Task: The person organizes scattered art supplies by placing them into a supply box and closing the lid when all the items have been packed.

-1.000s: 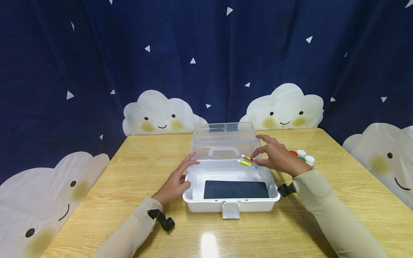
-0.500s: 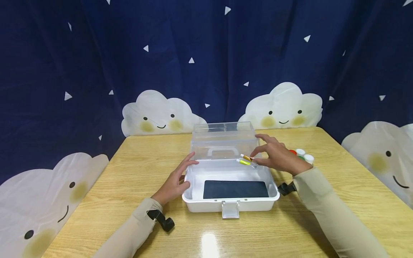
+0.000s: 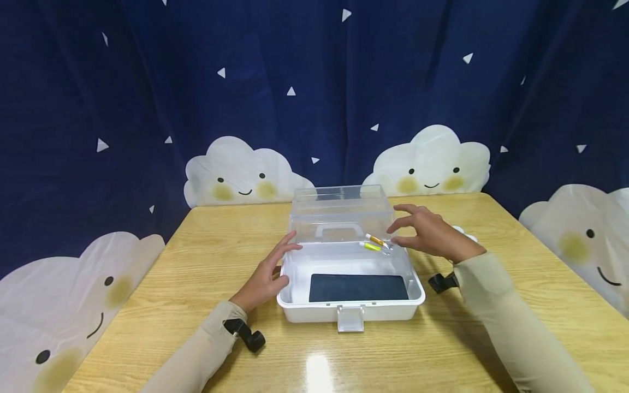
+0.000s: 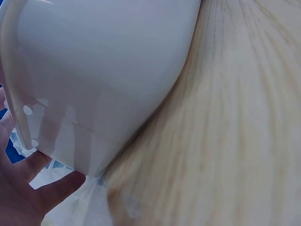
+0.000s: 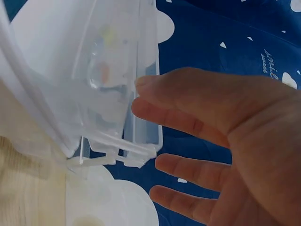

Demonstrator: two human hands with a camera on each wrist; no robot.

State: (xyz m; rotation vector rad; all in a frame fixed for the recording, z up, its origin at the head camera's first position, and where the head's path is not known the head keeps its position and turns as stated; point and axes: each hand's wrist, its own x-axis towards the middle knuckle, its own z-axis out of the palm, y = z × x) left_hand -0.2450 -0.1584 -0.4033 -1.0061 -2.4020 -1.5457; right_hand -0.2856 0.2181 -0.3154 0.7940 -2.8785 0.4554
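A white plastic box (image 3: pixel 351 314) with a clear hinged lid (image 3: pixel 339 210) stands open on the table. Two small tubes with white caps, a yellow-green tube (image 3: pixel 371 246) and an orange tube (image 3: pixel 375 239), lie side by side at the back right, where box and lid meet. A dark flat rectangle (image 3: pixel 358 287) covers part of the box floor. My left hand (image 3: pixel 265 281) rests on the box's left side, fingers stretched along the rim; fingertips (image 4: pixel 75 180) touch the outer wall. Just right of the tubes, my right hand (image 3: pixel 429 232) holds nothing, its fingers spread beside the lid (image 5: pixel 108 89).
Behind my right hand, white-topped jars (image 3: pixel 458 229) are mostly hidden. A clear latch (image 3: pixel 350 319) hangs from the box's front. The wooden table (image 3: pixel 236 234) ends at a dark blue curtain (image 3: pixel 339 109) with clouds on it. A wrist camera (image 3: pixel 442 282) sits under my right wrist.
My right hand has let go of the orange tube and moved a little right, its thumb and finger parting. The tube stays beside the yellow-green one. My left hand has kept its place.
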